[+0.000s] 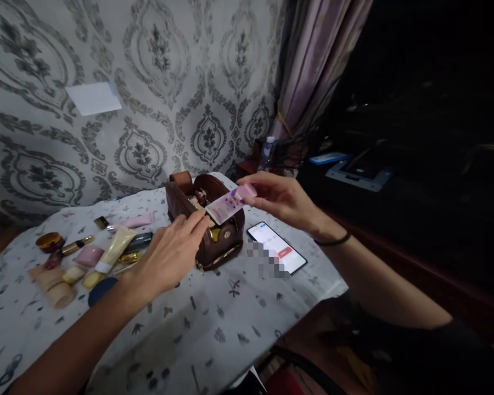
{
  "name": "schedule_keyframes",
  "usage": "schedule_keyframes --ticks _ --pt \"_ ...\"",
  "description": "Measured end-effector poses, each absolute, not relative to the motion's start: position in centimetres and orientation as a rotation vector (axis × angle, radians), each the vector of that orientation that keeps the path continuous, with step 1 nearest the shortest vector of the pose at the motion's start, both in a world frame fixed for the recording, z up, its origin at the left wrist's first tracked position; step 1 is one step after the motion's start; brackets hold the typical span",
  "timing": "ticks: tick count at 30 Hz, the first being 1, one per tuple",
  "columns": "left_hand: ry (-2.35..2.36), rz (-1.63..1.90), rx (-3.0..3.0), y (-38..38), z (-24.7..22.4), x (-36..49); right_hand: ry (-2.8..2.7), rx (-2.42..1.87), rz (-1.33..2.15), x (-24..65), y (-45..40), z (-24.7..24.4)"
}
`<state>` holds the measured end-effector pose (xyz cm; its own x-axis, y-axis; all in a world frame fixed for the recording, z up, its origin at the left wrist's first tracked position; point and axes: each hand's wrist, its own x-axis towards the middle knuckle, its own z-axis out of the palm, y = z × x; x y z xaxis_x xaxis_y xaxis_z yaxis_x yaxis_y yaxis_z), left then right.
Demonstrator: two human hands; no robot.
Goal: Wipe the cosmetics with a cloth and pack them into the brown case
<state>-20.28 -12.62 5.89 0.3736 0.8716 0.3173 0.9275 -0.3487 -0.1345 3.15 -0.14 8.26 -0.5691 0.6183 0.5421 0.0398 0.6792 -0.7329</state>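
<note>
A pink and white cosmetic tube (226,206) with purple print is pinched between the thumb and fingers of my right hand (286,200), by its pink end. It slants over the opening of a brown leather bag (183,206), which stands open with several small items inside. My left hand (175,252) reaches to the near side of the bag with fingers stretched out. Its fingertips lie at the bag's rim, close to the tube's lower end; I cannot tell whether they touch it. Part of the bag's front is hidden behind this hand.
Left of the bag lie several cosmetics, among them a cream-coloured tube (117,247), a pink tube (135,221) and a dark blue round item (102,291). A lit phone (286,241) rests on the patterned tablecloth (218,329). A plastic bottle (267,153) stands behind.
</note>
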Motion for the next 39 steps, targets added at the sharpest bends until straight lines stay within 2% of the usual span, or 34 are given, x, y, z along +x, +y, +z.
schedule_keyframes --ticks 3,9,15,27,39 --pt "-1.587 -0.218 -2.404 -12.1 4.9 -21.3 -2.233 -0.415 0.957 2.9 1.8 8.9" --pt "-1.502 -0.399 -2.437 -11.8 3.4 -22.4 -2.497 -0.209 1.229 1.2 4.5 9.9" --pt "-1.421 -0.524 -2.432 -11.5 2.7 -22.6 -2.721 0.003 1.421 -1.6 5.3 8.3" --pt "-1.489 -0.595 -2.474 -11.9 2.5 -22.9 -2.764 -0.046 1.271 -2.1 4.2 6.5" --pt "-1.643 -0.731 -2.447 -14.9 2.2 -23.5 -2.87 -0.292 0.797 -1.6 2.4 6.5"
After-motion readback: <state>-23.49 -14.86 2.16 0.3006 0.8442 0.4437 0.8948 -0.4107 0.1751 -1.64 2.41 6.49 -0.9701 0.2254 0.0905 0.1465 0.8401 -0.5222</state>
